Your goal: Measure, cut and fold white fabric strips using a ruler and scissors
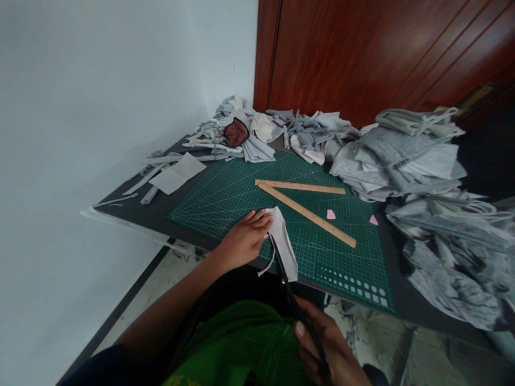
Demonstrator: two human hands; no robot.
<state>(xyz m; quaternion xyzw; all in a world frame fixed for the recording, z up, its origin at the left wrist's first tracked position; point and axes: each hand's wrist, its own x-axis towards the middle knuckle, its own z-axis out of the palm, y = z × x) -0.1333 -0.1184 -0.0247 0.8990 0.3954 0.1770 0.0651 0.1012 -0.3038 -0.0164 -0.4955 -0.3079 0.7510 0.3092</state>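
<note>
A narrow piece of pale fabric (283,241) lies at the near edge of the green cutting mat (225,198). My left hand (248,238) rests flat on its far left end, fingers stretched out and pressing it down. Black scissors (286,287) are in my right hand (325,343), close to my body, with the fingers wrapped round the handles. Their blades run along the left side of the fabric, with the tips near my left fingers. A thin trimmed strip (269,265) hangs from that side, over the mat's near edge.
Two wooden rulers (309,214) form a V on the mat, near two small pink pieces (330,214). Grey fabric stacks (398,155) crowd the right side. Scraps and a brown cloth piece (235,132) lie at the back. A white sheet (178,172) lies left, beside the wall.
</note>
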